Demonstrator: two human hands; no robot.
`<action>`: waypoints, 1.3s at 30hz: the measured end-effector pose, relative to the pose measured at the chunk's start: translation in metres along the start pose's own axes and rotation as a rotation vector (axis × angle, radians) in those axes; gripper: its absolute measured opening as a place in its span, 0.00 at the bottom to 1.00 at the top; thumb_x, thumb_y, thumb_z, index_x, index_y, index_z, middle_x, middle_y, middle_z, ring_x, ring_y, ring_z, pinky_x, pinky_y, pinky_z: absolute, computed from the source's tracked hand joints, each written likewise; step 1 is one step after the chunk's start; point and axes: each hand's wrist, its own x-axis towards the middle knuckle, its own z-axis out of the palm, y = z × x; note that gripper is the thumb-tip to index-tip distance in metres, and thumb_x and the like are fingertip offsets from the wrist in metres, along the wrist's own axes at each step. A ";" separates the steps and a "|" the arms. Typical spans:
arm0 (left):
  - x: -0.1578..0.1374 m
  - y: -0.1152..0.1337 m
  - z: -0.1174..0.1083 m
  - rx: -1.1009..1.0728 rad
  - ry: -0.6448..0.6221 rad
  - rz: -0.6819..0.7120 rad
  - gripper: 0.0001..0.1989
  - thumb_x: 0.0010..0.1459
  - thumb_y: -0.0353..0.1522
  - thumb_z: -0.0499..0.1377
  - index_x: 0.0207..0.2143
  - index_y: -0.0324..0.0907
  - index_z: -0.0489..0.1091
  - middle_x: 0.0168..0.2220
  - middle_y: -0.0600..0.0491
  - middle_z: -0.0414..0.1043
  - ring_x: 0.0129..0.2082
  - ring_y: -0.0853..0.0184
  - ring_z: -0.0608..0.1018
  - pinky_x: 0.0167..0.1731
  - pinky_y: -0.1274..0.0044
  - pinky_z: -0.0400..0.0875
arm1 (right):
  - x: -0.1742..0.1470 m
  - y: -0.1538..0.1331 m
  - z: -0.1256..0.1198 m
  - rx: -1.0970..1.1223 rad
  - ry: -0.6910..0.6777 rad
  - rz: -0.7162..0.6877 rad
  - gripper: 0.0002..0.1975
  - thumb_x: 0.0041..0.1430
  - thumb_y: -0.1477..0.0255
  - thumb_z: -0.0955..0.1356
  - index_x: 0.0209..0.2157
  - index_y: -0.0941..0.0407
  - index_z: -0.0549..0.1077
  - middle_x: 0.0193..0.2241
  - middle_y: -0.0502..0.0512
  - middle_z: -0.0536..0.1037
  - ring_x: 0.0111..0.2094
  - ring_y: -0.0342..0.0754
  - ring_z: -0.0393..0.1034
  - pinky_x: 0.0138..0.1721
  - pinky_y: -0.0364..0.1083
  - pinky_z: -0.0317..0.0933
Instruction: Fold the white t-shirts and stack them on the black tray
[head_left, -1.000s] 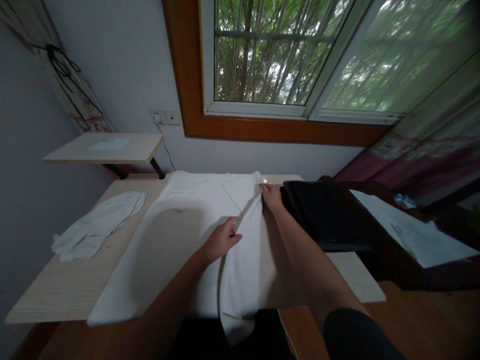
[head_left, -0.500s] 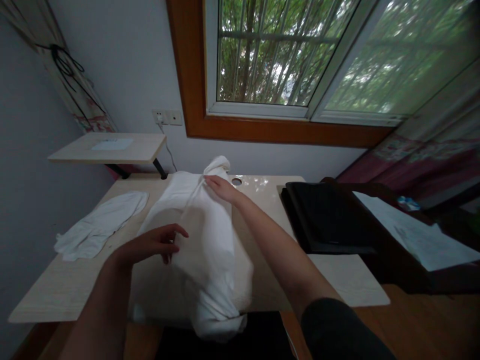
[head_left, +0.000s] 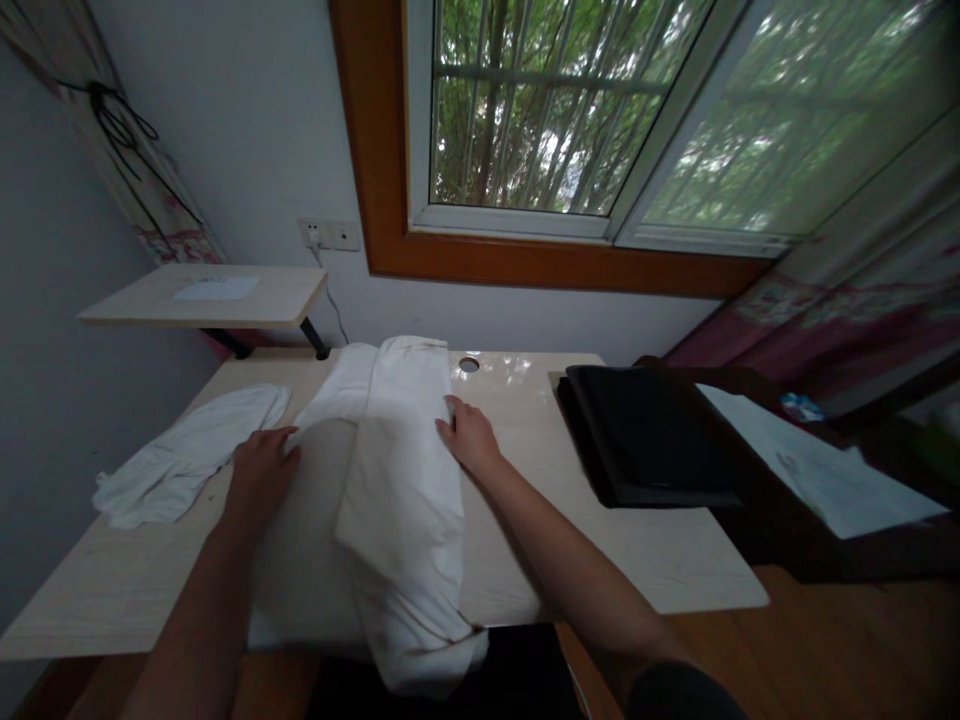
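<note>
A large white piece of clothing (head_left: pixel 405 470) lies lengthwise on the desk, its right part folded over in a long strip. Its near end bunches and hangs over the desk's front edge. At its left edge rests my left hand (head_left: pixel 262 470), fingers reaching onto the fabric with thumb and forefinger apart. My right hand (head_left: pixel 474 438) touches the strip's right edge, a gap showing between thumb and forefinger. The undersides of both hands are hidden. A smaller white cloth (head_left: pixel 195 455) lies crumpled to the left of my left hand.
The pale wooden desk (head_left: pixel 517 560) has a raised shelf (head_left: pixel 285 290) with a paper on it at the back left. Near a round cable hole (head_left: pixel 469 365) the wall begins. A black folder-like case (head_left: pixel 637 430) lies on the right, beside a dark cabinet bearing a white sheet (head_left: pixel 817 460).
My right hand has let go of the far end and come nearer along the right edge. My left hand has moved left to the other edge. The folded strip now lies flatter.
</note>
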 end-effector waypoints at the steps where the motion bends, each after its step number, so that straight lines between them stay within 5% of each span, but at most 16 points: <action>1: -0.002 0.002 0.002 -0.005 0.011 -0.004 0.25 0.62 0.40 0.50 0.57 0.39 0.71 0.49 0.42 0.72 0.53 0.54 0.74 0.59 0.61 0.65 | -0.004 -0.002 0.001 0.002 -0.020 -0.023 0.29 0.66 0.63 0.67 0.65 0.55 0.62 0.44 0.63 0.79 0.45 0.56 0.73 0.49 0.50 0.64; 9: -0.019 0.016 0.003 -0.068 -0.064 0.099 0.21 0.63 0.32 0.47 0.51 0.41 0.74 0.48 0.44 0.66 0.48 0.58 0.76 0.56 0.66 0.69 | -0.034 0.001 -0.007 0.051 -0.066 -0.098 0.24 0.64 0.70 0.68 0.61 0.50 0.70 0.48 0.60 0.81 0.46 0.54 0.75 0.52 0.50 0.64; 17: -0.063 0.040 -0.008 -0.277 -0.387 0.151 0.17 0.63 0.35 0.49 0.47 0.45 0.75 0.45 0.49 0.72 0.45 0.61 0.77 0.52 0.68 0.71 | -0.071 0.058 -0.034 0.261 -0.123 -0.166 0.15 0.64 0.77 0.64 0.48 0.51 0.78 0.47 0.55 0.81 0.49 0.51 0.74 0.56 0.49 0.62; 21: -0.090 0.059 -0.024 -0.356 -0.663 0.223 0.15 0.62 0.35 0.52 0.46 0.46 0.74 0.46 0.50 0.74 0.46 0.61 0.76 0.51 0.69 0.69 | -0.098 0.086 -0.054 0.397 -0.310 -0.224 0.09 0.64 0.74 0.65 0.39 0.55 0.78 0.37 0.55 0.80 0.40 0.49 0.73 0.46 0.46 0.64; 26: -0.106 0.078 -0.046 -0.335 -0.931 0.175 0.17 0.56 0.34 0.56 0.48 0.47 0.73 0.40 0.54 0.76 0.39 0.62 0.77 0.41 0.73 0.68 | -0.123 0.095 -0.084 0.478 -0.636 -0.204 0.04 0.58 0.70 0.71 0.34 0.55 0.78 0.35 0.53 0.78 0.37 0.48 0.72 0.40 0.44 0.63; 30: -0.089 0.087 -0.045 -0.310 -0.792 0.120 0.19 0.61 0.43 0.54 0.49 0.46 0.74 0.40 0.51 0.78 0.37 0.61 0.78 0.40 0.72 0.68 | -0.120 0.094 -0.094 0.475 -0.608 -0.183 0.08 0.61 0.66 0.70 0.38 0.54 0.80 0.34 0.52 0.79 0.35 0.47 0.72 0.38 0.43 0.62; 33: -0.064 0.101 -0.036 -0.283 -0.593 0.099 0.20 0.62 0.44 0.53 0.48 0.43 0.74 0.40 0.49 0.78 0.37 0.60 0.78 0.41 0.71 0.68 | -0.101 0.091 -0.089 0.425 -0.390 -0.142 0.11 0.66 0.66 0.65 0.39 0.55 0.79 0.32 0.52 0.79 0.32 0.46 0.71 0.37 0.43 0.61; 39: -0.015 0.146 0.002 -0.390 -0.418 0.174 0.19 0.63 0.39 0.53 0.53 0.43 0.71 0.33 0.52 0.77 0.33 0.64 0.78 0.38 0.74 0.68 | -0.043 0.077 -0.059 0.222 -0.027 -0.109 0.15 0.62 0.74 0.66 0.48 0.57 0.79 0.38 0.58 0.81 0.40 0.50 0.73 0.48 0.46 0.64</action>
